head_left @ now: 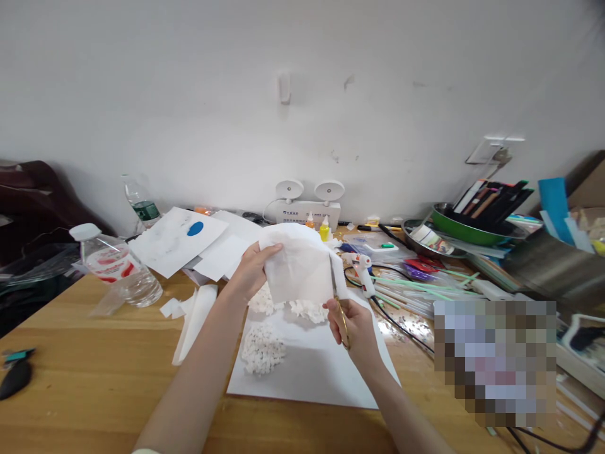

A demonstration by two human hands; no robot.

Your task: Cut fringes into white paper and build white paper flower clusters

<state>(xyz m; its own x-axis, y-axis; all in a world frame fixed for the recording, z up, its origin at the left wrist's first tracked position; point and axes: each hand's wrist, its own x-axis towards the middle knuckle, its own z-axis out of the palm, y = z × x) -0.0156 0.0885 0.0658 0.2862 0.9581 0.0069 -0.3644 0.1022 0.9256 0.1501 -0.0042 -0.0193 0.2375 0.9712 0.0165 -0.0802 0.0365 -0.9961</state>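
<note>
Head view: left hand (253,271) pinches thin white sheet (300,274) by its upper left edge, thumb in front; right hand (354,328) is closed round gold-handled scissors (338,306), blades pointing up along the sheet's right edge, their gap unclear. White ruffled cluster (263,349) lies below left hand. Judgement: hold sheet taut, cut in short strokes, steer blades clear of left hand.
</note>
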